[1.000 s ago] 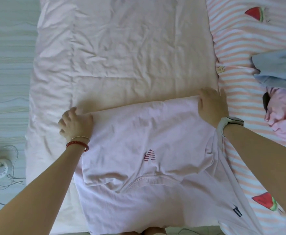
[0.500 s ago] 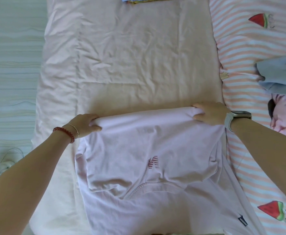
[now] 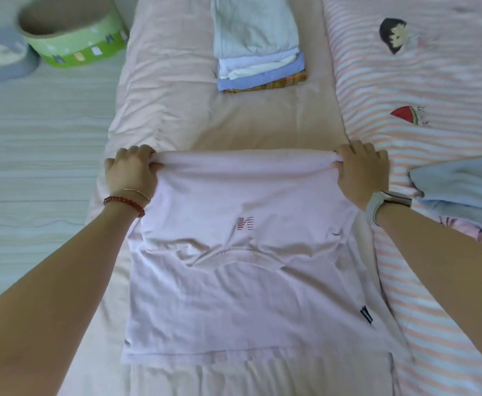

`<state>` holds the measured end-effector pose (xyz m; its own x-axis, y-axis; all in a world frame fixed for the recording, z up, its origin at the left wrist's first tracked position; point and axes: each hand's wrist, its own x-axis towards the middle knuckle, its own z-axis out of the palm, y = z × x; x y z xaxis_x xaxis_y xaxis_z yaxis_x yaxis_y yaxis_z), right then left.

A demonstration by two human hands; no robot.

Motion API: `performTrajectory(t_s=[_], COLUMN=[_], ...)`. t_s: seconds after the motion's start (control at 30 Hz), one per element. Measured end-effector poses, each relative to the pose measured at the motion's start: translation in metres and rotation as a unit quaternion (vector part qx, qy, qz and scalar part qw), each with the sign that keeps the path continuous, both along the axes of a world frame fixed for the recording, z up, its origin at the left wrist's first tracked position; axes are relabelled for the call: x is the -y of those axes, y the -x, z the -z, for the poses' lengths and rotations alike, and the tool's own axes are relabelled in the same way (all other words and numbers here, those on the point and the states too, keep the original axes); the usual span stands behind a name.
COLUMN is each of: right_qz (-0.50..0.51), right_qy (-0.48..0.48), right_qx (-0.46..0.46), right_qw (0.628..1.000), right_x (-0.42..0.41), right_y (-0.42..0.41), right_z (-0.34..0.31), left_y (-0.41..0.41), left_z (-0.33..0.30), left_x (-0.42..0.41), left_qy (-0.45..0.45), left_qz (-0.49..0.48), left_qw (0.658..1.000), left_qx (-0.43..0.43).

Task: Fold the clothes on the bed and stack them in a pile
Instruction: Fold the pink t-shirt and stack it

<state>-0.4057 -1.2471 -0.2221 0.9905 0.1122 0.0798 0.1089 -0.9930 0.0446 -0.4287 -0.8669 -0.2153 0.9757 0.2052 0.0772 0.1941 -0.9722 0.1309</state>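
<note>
1. Both hands have closed since a second ago: left hand (image 3: 132, 172) and right hand (image 3: 361, 171) now grip the far folded edge of the pale pink cotton T-shirt (image 3: 234, 267), lying on the pink bedsheet (image 3: 177, 115).
2. Uneven pulling could skew the fold.
3. Beyond, the folded pile of blue and white clothes (image 3: 258, 47) might topple if bumped.

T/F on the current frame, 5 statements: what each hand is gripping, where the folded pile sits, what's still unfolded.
1. Both the left hand and right hand grip the far fold of the pink T-shirt. True.
2. The folded pile sits beyond the shirt. True.
3. The green round box is on the bed. False: it stands on the floor beside it.
4. The blue garment by the right hand is neatly folded. False: it lies crumpled.
5. The left wrist wears the watch. False: the watch is on the right.
</note>
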Motion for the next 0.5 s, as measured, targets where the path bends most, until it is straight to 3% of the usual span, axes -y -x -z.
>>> performTrajectory(t_s=[0.17,0.33,0.5], right_qz=[-0.021,-0.083,-0.142], right_qy=[-0.033,-0.077,-0.051], right_qx=[0.039,0.050,-0.007], right_qw=[0.998,0.992,0.989], right_x=[0.003,0.020,0.035], right_y=[0.034,0.127,0.215], right_z=[-0.010,0.001,0.026], left_y=[0.040,0.133,0.225], left_z=[-0.008,0.010,0.044], left_x=[-0.005,-0.011,-0.012], left_qy=[0.013,0.004,0.010], left_qz=[0.038,0.166,0.262], left_qw=[0.997,0.982,0.965], left_qx=[0.061,0.094,0.035])
